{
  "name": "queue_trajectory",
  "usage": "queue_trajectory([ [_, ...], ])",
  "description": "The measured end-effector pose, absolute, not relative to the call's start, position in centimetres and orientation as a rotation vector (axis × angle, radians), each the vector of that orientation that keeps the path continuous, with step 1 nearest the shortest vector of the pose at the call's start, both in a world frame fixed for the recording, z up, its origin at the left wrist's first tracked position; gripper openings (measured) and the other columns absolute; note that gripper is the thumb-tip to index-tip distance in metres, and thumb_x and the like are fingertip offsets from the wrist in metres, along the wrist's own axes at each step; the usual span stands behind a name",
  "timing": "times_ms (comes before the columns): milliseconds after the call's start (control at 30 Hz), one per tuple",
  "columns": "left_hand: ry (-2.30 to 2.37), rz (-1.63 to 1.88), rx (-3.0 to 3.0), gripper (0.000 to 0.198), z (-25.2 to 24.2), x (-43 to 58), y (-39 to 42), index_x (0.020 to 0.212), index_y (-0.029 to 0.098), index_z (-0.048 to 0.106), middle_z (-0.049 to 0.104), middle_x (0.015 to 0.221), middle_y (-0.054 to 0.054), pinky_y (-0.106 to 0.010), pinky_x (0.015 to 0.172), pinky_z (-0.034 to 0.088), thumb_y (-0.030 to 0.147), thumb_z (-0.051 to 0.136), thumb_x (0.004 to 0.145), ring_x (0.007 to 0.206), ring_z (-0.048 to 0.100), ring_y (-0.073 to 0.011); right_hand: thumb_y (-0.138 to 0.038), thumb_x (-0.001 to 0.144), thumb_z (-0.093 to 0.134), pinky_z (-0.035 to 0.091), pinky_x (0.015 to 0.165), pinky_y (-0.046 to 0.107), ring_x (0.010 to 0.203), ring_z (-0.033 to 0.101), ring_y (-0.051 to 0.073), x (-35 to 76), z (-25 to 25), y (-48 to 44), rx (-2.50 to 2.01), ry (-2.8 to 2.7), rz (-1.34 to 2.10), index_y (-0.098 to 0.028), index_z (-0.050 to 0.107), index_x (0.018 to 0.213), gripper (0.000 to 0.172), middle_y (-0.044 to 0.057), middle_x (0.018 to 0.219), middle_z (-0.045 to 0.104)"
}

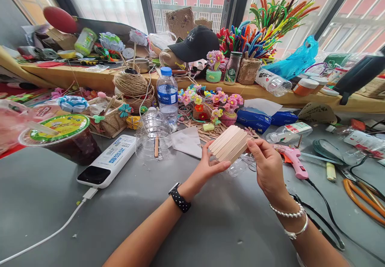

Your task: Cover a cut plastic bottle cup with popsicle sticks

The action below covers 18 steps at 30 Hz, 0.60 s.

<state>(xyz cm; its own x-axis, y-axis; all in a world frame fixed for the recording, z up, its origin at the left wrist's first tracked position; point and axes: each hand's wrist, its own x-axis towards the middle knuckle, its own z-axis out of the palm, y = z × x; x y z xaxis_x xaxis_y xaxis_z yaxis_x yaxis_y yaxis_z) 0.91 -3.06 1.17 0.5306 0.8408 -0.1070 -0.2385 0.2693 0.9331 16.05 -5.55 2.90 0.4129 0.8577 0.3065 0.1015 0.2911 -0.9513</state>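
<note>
A flat panel of wooden craft sticks (229, 142), laid side by side, is held up over the grey table (126, 215). My left hand (207, 166) grips its near left edge with fingers and thumb, a black watch on the wrist. My right hand (266, 164) pinches its right end, bracelets on the wrist. Behind the panel lie more loose wooden sticks (207, 132). A pink glue gun (292, 159) rests just right of my right hand, its black cord trailing toward me.
A cut clear bottle half (153, 136) with a stick inside, a water bottle (167, 95), a white power bank (108, 160) and a lidded cup (64, 132) stand left. Twine, paper flowers, a black cap (197, 42) and pipe cleaners (267, 22) crowd the back shelf. Scissors (361, 197) lie right.
</note>
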Motion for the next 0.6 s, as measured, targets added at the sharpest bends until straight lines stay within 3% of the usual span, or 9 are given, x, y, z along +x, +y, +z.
queue_trajectory([
  [600,0.643,0.852,1.068,0.082,0.91,1.19,-3.17,0.124,0.028,0.019,0.028,0.134,-0.01,-0.034,0.089,0.041,0.028,0.071,0.06,0.11,0.047,-0.0242,-0.038,0.074,0.056,0.039,0.058,0.023,0.059,0.046,0.01,15.84,2.72,-5.58,-1.208,-1.048,0.585,-0.019,0.053,0.067,0.021,-0.003,0.061,0.051],
])
